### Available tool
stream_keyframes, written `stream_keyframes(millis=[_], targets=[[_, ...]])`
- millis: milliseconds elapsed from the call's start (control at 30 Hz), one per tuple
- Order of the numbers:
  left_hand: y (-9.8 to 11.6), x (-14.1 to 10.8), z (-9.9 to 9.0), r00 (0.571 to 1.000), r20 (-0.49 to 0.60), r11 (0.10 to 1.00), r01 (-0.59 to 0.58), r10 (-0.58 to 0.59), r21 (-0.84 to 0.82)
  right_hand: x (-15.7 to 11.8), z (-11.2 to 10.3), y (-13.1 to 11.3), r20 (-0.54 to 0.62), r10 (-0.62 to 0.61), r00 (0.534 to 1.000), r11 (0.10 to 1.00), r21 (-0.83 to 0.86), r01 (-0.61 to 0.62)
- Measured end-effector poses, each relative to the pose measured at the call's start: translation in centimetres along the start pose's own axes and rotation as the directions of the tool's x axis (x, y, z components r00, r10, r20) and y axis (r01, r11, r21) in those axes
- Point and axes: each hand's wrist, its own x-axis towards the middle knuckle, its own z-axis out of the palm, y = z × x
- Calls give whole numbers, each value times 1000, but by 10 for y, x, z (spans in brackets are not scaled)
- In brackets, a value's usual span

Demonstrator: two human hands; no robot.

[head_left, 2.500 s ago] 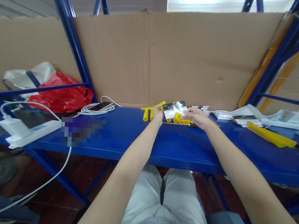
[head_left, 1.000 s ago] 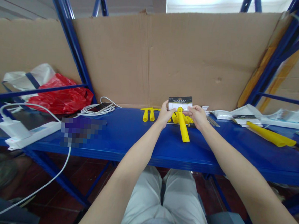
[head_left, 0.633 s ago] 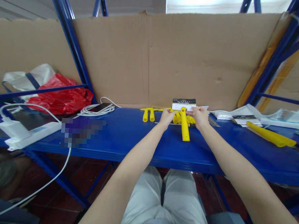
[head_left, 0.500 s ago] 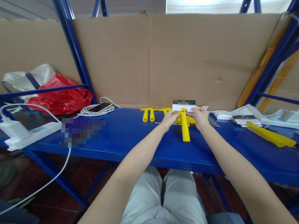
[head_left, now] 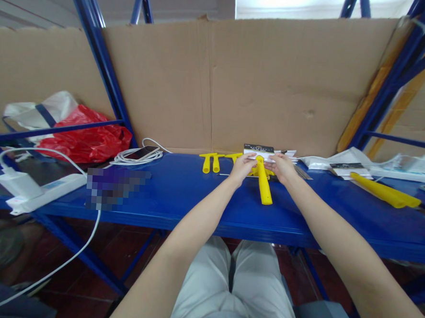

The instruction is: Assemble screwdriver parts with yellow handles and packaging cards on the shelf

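Between my two hands is a black-and-white card with a yellow handle attached or pressed against its front, the handle pointing down toward me. My left hand pinches the card's left side. On its right side, my right hand has closed its fingers. More yellow pieces lie behind the held handle, partly hidden by it and my hands. Two yellow T-shaped handles rest on the blue table to the left, beside another yellow piece.
Rightward lie a yellow tool, a carded package and white plastic. A coiled white cable with a phone, a red bag and a power strip are leftward. Cardboard stands behind.
The card has tilted back and dropped slightly between my hands. The yellow handle's lower end has swung a little to the right and toward me.
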Motion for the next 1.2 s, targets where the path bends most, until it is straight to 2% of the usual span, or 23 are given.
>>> stream_keyframes(millis=[200, 400, 500, 567, 633, 700, 733, 767, 833, 933, 1067, 1200], targets=[[-1, 3, -2, 998, 21, 997, 52, -51, -61, -2, 0, -1, 46, 70, 997, 996, -56, -67], [1, 2, -5, 993, 40, 985, 114, -110, -128, -3, 0, -2, 63, 72, 995, 993, -96, -66], [3, 0, -3, 992, 11, 981, 126, -126, -151, 1, -1, 3, 55, 46, 997, 985, -169, -36], [3, 0, -1, 990, -13, 977, 133, -137, -168, 5, -2, 7, 29, -55, 998, 947, -316, 61], [3, 1, -1, 989, -40, 973, 136, -145, -188, 8, -3, 11, 29, -280, 959, 810, -528, 253], [3, 2, 0, 986, -70, 969, 133, -150, -208, 10, -5, 13, 108, -505, 856, 570, -703, 425], [2, 2, -1, 985, -84, 967, 130, -151, -219, 10, -6, 14, 165, -560, 812, 459, -755, 469], [2, 2, -1, 983, -98, 965, 128, -154, -230, 9, -7, 14, 218, -569, 793, 377, -788, 487], [2, 2, -1, 980, -114, 959, 129, -162, -251, 7, -7, 13, 295, -503, 812, 300, -822, 484], [4, -1, -1, 980, -100, 952, 142, -175, -271, 1, -4, 13, 379, -362, 852, 286, -824, 488], [8, -5, 1, 978, -35, 956, 192, -205, -224, -6, 1, 17, 487, -274, 829, 324, -765, 557], [9, -5, 0, 984, -11, 969, 172, -176, -180, -12, 3, 15, 530, -270, 804, 429, -681, 593]])
